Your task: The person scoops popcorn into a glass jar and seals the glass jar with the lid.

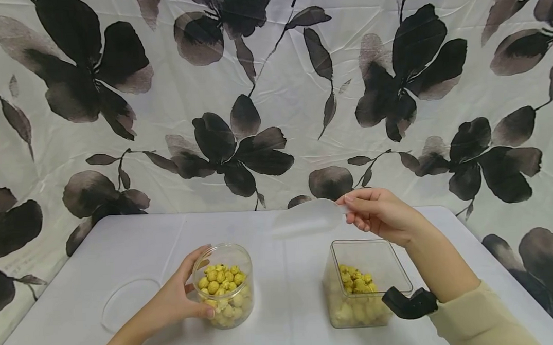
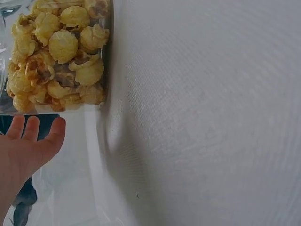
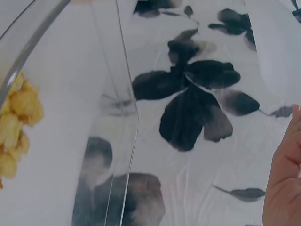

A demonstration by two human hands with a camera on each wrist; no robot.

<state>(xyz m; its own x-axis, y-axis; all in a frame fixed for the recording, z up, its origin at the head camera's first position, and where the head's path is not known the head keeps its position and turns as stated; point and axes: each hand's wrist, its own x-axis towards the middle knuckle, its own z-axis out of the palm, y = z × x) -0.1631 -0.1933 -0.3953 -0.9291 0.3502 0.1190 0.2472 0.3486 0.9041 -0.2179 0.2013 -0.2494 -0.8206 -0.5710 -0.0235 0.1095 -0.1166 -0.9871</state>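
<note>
On the left of the table stands a clear round jar point(image 1: 231, 303) of yellow popcorn point(image 2: 63, 47), upright and without a lid on it. My left hand point(image 1: 180, 297) holds it from the left side, thumb in front and fingers behind. With thumb and fingers, my right hand point(image 1: 382, 214) pinches the short handle of a translucent white scoop point(image 1: 313, 217). The scoop hangs in the air, its blade pointing left, and looks empty. Below it is a clear square container point(image 1: 332, 288), open at the top, with popcorn point(image 1: 355, 279) in its lower part.
A clear round lid point(image 1: 107, 303) lies flat on the white table point(image 1: 281, 275), left of the jar. Behind the table hangs a white cloth point(image 1: 310, 88) with dark flowers. A black device point(image 1: 409, 303) is on my right wrist.
</note>
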